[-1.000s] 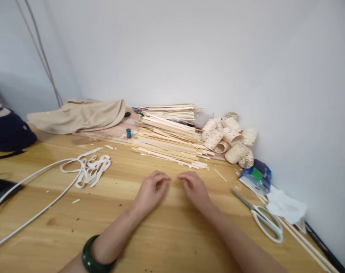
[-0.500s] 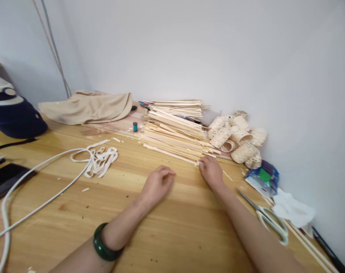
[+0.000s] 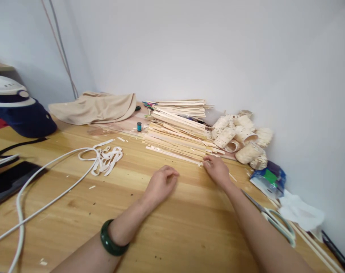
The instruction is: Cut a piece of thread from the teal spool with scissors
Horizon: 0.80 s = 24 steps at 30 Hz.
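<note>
While the left hand (image 3: pixel 162 185) lies on the wooden table (image 3: pixel 75 231) with its fingers loosely curled around nothing, the right hand (image 3: pixel 217 169) sits at the near edge of the strip pile (image 3: pixel 178 132). Its fingertips (image 3: pixel 208 161) are at the end of one thin wooden strip (image 3: pixel 175 155) lying along the pile's near side; whether they grip it or only touch it, I cannot tell. The strip is not lifted, and the hands are working at the pile's near edge. The pile stands against the far wall, with too many strips to count.

To its right sit roughly ten pale speckled rolls (image 3: pixel 240 138), overlapping, so the count is uncertain. Just left of the pile stands one small teal spool (image 3: pixel 139 126). Nearer the right edge lie one pair of scissors (image 3: pixel 277 223), one blue packet (image 3: pixel 270 178) and one tissue (image 3: pixel 301 210). On the left are one white cord (image 3: pixel 47 189), one bundle of white tape (image 3: pixel 104 161), one navy cap (image 3: pixel 21 113) and one beige cloth (image 3: pixel 95 108). One green bangle (image 3: pixel 112 238) circles the left wrist.
</note>
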### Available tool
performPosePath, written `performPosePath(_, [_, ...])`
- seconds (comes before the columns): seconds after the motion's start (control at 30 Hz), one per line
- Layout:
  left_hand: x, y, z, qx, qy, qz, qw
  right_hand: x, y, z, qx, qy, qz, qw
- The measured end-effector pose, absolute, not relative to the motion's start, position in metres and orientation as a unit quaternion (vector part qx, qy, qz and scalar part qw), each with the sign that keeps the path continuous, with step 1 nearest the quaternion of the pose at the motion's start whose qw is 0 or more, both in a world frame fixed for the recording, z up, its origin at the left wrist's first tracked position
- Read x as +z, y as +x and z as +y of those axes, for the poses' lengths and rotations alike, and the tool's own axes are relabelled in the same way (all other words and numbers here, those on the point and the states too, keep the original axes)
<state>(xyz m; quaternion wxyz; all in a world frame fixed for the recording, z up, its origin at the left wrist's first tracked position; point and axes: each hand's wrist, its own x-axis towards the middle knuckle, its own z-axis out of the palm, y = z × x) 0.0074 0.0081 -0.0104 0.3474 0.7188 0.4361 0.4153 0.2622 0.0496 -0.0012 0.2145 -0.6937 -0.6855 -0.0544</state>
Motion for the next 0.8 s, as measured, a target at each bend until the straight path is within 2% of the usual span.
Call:
performPosePath(0.33, [-0.01, 0.007, 0.009, 0.42, 0.714, 0.439, 0.347, -0.005, 0.259, 0.039, -0.115, -0.663, -0.718, 0.178])
performPosePath(0.57, [-0.009, 0.006, 0.009, 0.417, 0.718, 0.437, 0.345, 0.007, 0.254, 0.033, -0.093, -0.638, -0.753, 0.129])
performPosePath(0.8, [-0.011, 0.006, 0.01, 0.413, 0.72, 0.438, 0.346, 0.005, 0.253, 0.036, -0.058, -0.665, -0.722, 0.183])
